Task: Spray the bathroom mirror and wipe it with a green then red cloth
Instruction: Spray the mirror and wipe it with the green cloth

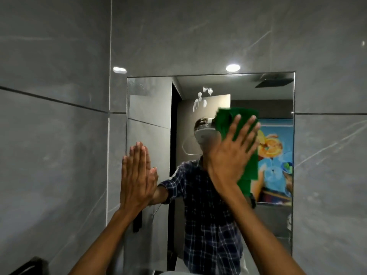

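Up against the grey tiled wall: mirror (pixel 149 120) mounted flat, frameless, taking up the middle of the view.
Right hand (pixel 230 155): flat and spread wide, fingers (pixel 251 126) fanned, palm pressing the green cloth (pixel 224 120) against the glass.
Green cloth: pinned between right palm and mirror, upper right part of the glass, corners sticking out above the fingertips and below the heel of the hand.
Left hand (pixel 135 179): open, fingers straight and close together, laid flat near the mirror's left edge, fingertips meeting their own reflection; holding nothing.
Foam (pixel 202 98): white blobs and short runs on the glass, just up and left of the cloth, not wiped.
Smear line (pixel 185 147): thin curved streak on the glass, left of the right hand.
Reflection: checked shirt (pixel 208 215), colourful picture (pixel 276 151) at the right, dark square shower head (pixel 274 83) at the top.
Wall (pixel 55 135): grey marbled tiles, dark joint line running across.
Red cloth and spray bottle: can't tell where, not in sight.
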